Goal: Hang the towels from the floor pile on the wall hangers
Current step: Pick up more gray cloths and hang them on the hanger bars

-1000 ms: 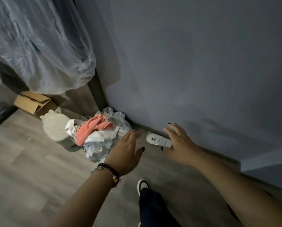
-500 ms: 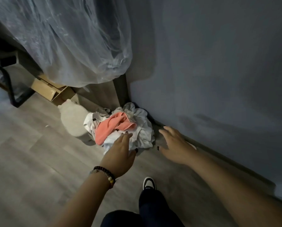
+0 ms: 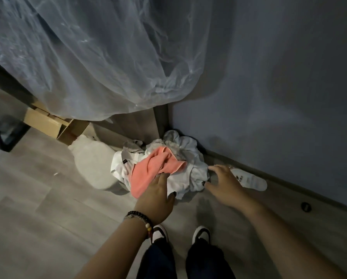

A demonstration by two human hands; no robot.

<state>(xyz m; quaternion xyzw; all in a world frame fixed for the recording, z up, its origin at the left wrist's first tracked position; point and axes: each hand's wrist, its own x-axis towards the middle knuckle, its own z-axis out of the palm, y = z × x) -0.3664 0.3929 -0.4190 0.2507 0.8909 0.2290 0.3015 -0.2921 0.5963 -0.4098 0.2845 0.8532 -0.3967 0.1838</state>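
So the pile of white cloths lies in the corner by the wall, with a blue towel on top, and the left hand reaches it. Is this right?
Not quite: the towel on top is pink, not blue, as the head view shows. The rest holds: the pile of white cloths lies in the corner by the wall, and the left hand reaches it.

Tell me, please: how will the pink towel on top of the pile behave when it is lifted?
The pink towel lies crumpled in soft folds, so it will probably hang limp. It looks thin, so likely light. It drapes over the white towels, so it may drag one along.
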